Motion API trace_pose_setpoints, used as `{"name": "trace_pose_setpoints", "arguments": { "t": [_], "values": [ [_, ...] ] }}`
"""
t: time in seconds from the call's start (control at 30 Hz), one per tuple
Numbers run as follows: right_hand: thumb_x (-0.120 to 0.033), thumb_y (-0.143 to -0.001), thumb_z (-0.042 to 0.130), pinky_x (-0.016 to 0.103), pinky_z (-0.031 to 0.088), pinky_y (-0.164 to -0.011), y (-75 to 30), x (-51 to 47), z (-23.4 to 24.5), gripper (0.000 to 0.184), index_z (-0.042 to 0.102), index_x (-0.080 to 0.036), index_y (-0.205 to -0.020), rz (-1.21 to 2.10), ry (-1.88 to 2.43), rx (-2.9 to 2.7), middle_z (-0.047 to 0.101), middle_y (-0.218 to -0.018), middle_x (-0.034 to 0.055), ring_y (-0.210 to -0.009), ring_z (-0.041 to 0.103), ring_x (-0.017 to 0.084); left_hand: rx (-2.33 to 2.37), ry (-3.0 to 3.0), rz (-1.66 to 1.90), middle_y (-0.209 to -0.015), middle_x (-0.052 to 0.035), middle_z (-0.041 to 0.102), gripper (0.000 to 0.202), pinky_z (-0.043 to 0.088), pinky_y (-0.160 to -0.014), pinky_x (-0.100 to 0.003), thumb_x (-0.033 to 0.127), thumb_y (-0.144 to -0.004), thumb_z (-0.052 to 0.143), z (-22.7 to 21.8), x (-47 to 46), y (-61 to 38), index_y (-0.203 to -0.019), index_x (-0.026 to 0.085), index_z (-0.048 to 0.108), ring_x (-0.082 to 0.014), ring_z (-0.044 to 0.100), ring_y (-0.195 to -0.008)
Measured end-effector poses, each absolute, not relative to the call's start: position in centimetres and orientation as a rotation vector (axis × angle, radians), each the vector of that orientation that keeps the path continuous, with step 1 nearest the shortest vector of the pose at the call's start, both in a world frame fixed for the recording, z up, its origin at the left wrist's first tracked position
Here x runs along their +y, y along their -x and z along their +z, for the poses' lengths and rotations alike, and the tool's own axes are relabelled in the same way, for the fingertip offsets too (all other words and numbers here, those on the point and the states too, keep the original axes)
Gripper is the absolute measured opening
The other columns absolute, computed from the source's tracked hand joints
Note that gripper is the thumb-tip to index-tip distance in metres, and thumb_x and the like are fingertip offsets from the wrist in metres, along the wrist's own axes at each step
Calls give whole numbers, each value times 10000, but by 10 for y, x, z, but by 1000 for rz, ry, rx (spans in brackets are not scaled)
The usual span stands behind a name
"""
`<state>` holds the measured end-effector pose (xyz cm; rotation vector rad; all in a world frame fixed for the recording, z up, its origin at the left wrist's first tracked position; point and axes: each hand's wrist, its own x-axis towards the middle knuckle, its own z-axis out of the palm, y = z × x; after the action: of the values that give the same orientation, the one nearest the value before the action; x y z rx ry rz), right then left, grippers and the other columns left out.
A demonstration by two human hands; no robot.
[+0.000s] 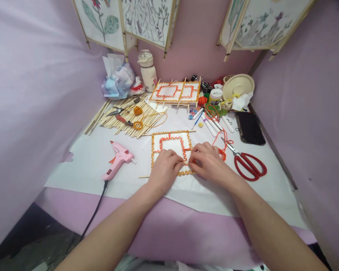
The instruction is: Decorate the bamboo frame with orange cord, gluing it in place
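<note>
**A:** Where are the hands?

**B:** Both are on the stick frame (153,150), which lies directly beneath them on the white sheet (81,169) covering the bench. The left hand (165,170) lies low across the frame's lower part, fingers reaching toward the right hand (209,162), which is curled inward. Their fingertips nearly meet at the frame's right side. Neither hand is spread wide, but the fingers hide whether they actually pinch the red-orange cord (164,140), so I can't tell.

**A:** How is this close work best done?

**B:** I'd keep the fingertips close together and press the cord flat against the panel, a short stretch at a time, so its bends stay crisp. The pink glue gun (118,159) lies to the left of the left hand, clear of the wrists. The red-handled scissors (250,167) are to the right of the right hand, with the loose orange cord (219,142) just ahead of that hand.

**A:** And the frame itself?

**B:** It's roughly square with a white panel. Looped orange trim runs around the border, and the red-orange cord forms a wavy, stepped square inside it. Bare stick ends poke out past the corners. The hands cover the lower right part, so the cord there can't be judged.
</note>
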<state>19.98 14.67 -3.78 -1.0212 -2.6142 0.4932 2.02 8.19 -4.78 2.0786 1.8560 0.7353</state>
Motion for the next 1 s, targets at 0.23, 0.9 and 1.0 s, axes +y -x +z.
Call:
{"name": "trace_pose_setpoints", "arguments": {
  "t": [0.23,0.9,1.0],
  "values": [
    [-191,-853,601,380,296,-777,-199,148,-38,127,632,-219,-733,528,1086,-2510,624,-931,33,-964,480,225,1859,-2036,712,-902,-42,636,122,446,-855,-356,227,-900,612,-47,81,-21,-899,200,731,-212,535,-919],
    [-214,-838,602,361,279,-743,-195,148,-44,122,659,-214,-731,456,1225,-2450,640,-946,42,-970,485,231,1936,-2056,748,-846,-45,620,131,433,-815,-352,216,-896,607,-52,84,-28,-831,180,715,-209,525,-880],
    [-225,-832,606,365,283,-753,-194,148,-46,119,659,-216,-727,445,1247,-2431,639,-943,41,-965,484,233,1942,-2037,740,-850,-46,626,132,433,-821,-353,209,-896,602,-51,85,-29,-833,178,714,-210,525,-880]
  ]
}}
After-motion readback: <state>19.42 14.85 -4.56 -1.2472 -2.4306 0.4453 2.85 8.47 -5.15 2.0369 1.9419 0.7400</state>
